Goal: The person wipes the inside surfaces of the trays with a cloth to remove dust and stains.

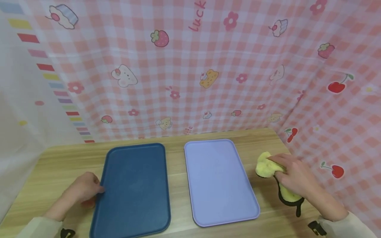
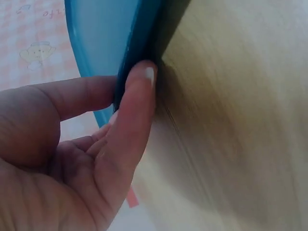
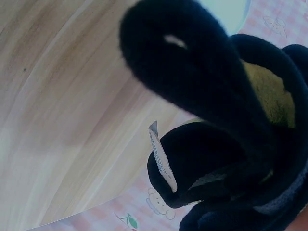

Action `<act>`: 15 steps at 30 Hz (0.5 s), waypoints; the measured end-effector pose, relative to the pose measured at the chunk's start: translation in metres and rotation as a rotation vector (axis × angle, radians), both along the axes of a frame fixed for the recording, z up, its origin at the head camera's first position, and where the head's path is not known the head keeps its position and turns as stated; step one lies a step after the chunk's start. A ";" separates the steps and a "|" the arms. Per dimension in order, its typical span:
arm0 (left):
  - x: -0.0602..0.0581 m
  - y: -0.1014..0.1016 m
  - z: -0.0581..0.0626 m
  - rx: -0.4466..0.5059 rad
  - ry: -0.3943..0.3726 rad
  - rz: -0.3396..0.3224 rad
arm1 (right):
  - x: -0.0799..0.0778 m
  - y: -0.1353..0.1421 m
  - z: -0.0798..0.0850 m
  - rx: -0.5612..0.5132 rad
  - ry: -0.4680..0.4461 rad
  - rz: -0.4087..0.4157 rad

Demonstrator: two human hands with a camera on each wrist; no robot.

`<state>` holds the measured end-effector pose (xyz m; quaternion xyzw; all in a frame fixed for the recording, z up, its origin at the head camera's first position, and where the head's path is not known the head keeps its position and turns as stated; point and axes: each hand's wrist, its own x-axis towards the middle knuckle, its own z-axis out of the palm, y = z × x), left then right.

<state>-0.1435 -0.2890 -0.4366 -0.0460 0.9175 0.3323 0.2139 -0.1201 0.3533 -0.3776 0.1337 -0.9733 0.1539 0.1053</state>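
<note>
In the head view my left hand (image 1: 84,188) pinches the left rim of a dark blue rectangular tray (image 1: 137,188). The left wrist view shows the tray's edge (image 2: 132,43) between thumb and a finger, above the wooden surface. On the right, my right hand (image 1: 293,173) grips a yellow and black plush toy (image 1: 266,167), its fingers curled over the soft yellow top. The toy's black border ends in a short tab at the lower right. Close up in the right wrist view are a black plush loop (image 3: 192,72) and a white label (image 3: 162,161); the right fingers are hidden there.
A lilac rectangular tray (image 1: 220,185) lies between the blue tray and the plush toy. All of it is on a wooden table (image 1: 177,201). Pink checked cloth (image 1: 184,66) hangs behind the table and along its right side, with white cloth (image 1: 18,99) at the left.
</note>
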 end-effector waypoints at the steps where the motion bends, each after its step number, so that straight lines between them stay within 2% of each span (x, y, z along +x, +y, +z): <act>1: 0.001 -0.001 0.000 0.043 -0.014 0.007 | 0.000 0.000 0.000 -0.001 0.001 -0.001; 7: 0.003 -0.010 -0.005 0.246 -0.085 0.023 | 0.000 0.001 -0.001 0.002 0.024 0.001; 11: 0.002 -0.019 -0.009 0.453 -0.170 0.020 | -0.001 0.003 -0.001 -0.007 0.027 0.007; 13: 0.002 -0.022 -0.009 0.573 -0.213 0.014 | -0.002 0.003 -0.001 -0.013 0.037 0.012; 15: 0.002 -0.023 -0.006 0.650 -0.241 0.012 | -0.003 0.003 0.000 -0.020 0.058 0.024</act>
